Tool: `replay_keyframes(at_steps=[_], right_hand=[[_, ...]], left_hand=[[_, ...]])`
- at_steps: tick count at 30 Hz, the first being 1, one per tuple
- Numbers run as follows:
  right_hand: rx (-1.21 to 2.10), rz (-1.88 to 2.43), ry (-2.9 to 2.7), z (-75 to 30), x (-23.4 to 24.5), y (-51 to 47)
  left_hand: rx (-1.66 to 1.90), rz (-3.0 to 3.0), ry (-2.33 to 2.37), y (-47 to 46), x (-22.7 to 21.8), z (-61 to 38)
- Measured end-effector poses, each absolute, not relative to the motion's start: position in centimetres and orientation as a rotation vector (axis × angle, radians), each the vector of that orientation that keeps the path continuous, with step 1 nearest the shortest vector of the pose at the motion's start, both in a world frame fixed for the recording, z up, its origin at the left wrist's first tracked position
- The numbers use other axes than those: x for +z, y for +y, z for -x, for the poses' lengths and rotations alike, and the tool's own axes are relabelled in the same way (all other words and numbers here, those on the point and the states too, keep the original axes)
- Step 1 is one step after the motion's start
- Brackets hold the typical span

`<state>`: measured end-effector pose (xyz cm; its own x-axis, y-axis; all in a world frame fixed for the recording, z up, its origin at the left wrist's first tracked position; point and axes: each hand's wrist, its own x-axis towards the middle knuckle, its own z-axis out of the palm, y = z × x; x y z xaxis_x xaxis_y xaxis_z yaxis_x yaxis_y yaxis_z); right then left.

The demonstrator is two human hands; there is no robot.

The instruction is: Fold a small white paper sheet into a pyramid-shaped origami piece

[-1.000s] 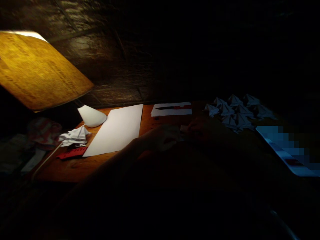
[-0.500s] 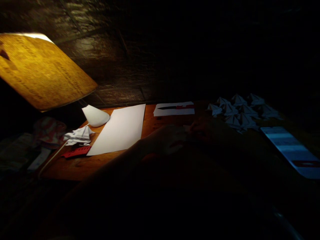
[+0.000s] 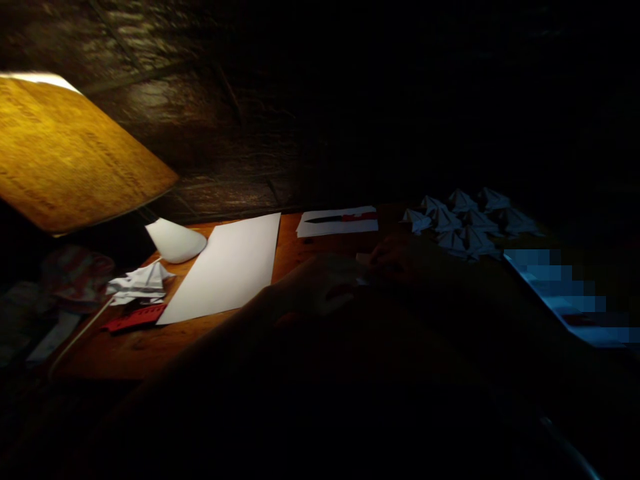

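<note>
Deep shadow covers both hands near the middle of the wooden table (image 3: 195,333). My left hand (image 3: 333,283) reaches in from the lower left, its fingers closed at a small pale piece of paper (image 3: 363,257). Meeting it from the other side, my right hand (image 3: 397,259) has its fingers bent around the same paper. Only a pale edge of that paper shows; its shape and the fingertips are mostly lost in the dark. Just behind the hands, a knife (image 3: 340,217) with a red handle lies on a small stack of white paper (image 3: 313,231).
A large white sheet (image 3: 225,267) lies left of centre, beside a lit lamp with a yellow shade (image 3: 85,153) and white base (image 3: 175,241). Near them are a folded paper piece (image 3: 143,283) and a red perforated object (image 3: 135,319). Several folded paper shapes (image 3: 463,220) and a glowing phone (image 3: 555,293) occupy the right.
The view has turned slightly, so the lamp, sheet, knife and folded shapes appear farther left. Both hands stay together at the paper, with only slight finger movement.
</note>
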<state>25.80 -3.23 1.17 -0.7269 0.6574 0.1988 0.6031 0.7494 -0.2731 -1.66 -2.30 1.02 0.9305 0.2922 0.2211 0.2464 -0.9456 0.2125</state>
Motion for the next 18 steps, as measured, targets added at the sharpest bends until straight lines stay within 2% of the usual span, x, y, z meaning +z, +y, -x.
replay_keyframes(at_steps=[8, 18], right_hand=[[0.361, 0.961, -2.493, -26.0, -0.4, -2.3], [0.359, 0.973, -2.519, -26.1, 0.2, -2.7]], left_hand=[[0.37, -2.87, 0.453, -2.4, 1.2, 1.3], [0.358, -2.83, 0.426, -2.1, 1.2, 1.3]])
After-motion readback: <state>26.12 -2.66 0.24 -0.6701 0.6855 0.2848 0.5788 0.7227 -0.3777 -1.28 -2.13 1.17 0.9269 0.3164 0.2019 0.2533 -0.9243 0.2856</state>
